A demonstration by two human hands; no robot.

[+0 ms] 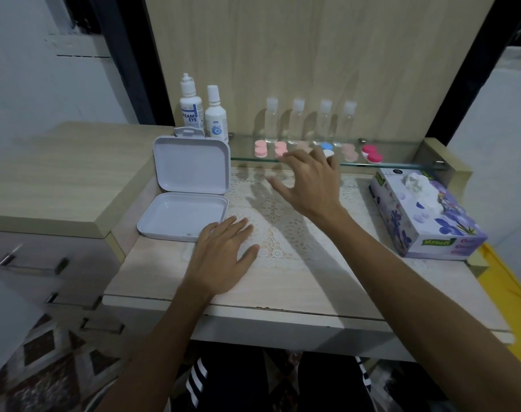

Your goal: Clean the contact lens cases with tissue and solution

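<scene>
Glass shelf (372, 165) carries the contact lens cases (260, 149), six in a row: pink, pale and one blue-white case (327, 149). My right hand (312, 185) is raised, fingers spread and slack, at that case; contact unclear. Left hand (223, 254) lies flat on the table (283, 289), holding nothing, beside the open white box (187, 191). Solution bottles (191, 105) stand behind it; tissue box (422, 215) at right.

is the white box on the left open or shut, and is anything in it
Open. The white box has its lid standing upright behind the tray, hinged at the back. The tray looks empty; the left hand covers its near corner.
</scene>
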